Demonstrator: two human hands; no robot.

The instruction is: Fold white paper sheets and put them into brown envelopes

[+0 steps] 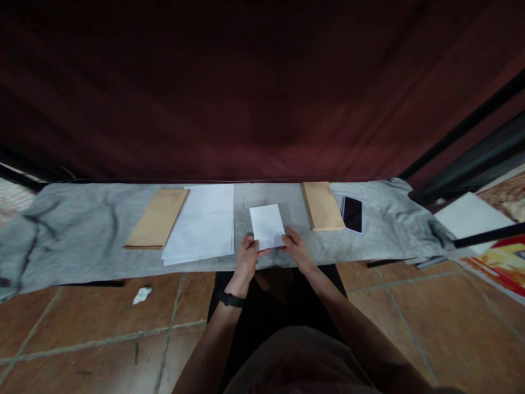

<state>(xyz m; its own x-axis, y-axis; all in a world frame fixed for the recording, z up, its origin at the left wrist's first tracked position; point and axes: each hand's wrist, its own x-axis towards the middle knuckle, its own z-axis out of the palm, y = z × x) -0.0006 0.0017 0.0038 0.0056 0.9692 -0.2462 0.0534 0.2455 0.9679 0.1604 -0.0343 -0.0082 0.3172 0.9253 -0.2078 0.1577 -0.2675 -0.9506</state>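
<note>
Over grey cloth [283, 190], left hand [246, 257] and right hand [299, 253] pinching white paper [267, 225]; brown envelopes [158, 219] [324, 207] nearby, insides hidden

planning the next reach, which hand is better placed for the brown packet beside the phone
Probably the right hand: it is nearer the packet. The left hand is farther, and both hold the paper.

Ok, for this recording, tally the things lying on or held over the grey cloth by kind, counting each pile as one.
Brown paper bundles, one at the left and one at the right: 2
Pile of large white sheets: 1
Small white paper, held in both hands: 1
Phone: 1
Total: 5
</note>
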